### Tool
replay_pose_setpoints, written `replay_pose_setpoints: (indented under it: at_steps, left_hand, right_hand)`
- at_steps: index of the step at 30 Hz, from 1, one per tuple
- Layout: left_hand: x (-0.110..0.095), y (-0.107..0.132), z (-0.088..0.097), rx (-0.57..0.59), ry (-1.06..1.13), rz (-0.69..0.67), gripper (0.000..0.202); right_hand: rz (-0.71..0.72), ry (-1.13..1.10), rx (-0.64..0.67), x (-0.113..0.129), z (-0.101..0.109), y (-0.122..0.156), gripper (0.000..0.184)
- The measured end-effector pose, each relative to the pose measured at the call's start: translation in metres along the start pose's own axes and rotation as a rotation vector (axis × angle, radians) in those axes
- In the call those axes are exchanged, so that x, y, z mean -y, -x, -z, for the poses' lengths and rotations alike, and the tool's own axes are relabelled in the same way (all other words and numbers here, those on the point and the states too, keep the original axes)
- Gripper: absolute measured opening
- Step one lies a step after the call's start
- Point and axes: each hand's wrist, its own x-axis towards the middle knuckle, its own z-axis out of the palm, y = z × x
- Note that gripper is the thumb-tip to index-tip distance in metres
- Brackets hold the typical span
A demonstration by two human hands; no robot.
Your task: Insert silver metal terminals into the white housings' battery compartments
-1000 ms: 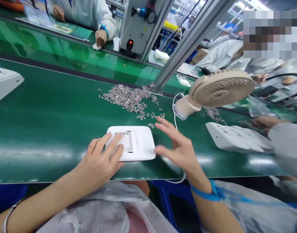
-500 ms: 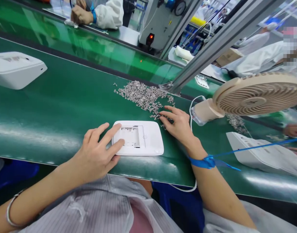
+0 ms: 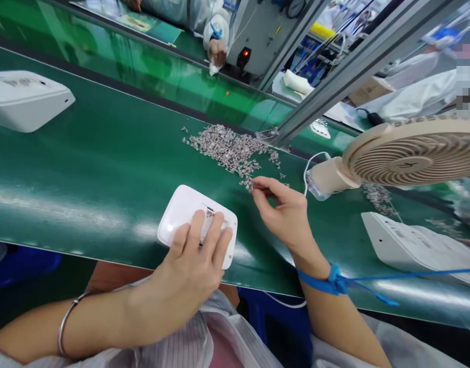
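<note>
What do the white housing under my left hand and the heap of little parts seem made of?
White housing: probably hard plastic, smooth and glossy, judging by its rounded corners and highlights. Little parts: likely metal, silvery and shiny, from their glints.

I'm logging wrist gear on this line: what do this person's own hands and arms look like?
The left hand and right hand are ungloved. A slim silver-coloured bangle circles the left forearm; a knotted blue band circles the right, trailing a blue cord.
</note>
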Motion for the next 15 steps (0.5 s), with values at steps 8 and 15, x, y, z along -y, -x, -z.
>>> replay_pose_setpoints:
  at_steps: [8, 15]
  left_hand:
    - [-0.018, -0.017, -0.009, -0.062, -0.198, 0.056, 0.047]
    - [-0.021, -0.016, -0.011, -0.085, -0.171, 0.068, 0.046]
  right_hand:
    - [0.000, -0.222, 0.129, 0.029, -0.009, 0.006, 0.010]
    - [-0.037, -0.286, 0.183, 0.029, -0.010, 0.007, 0.010]
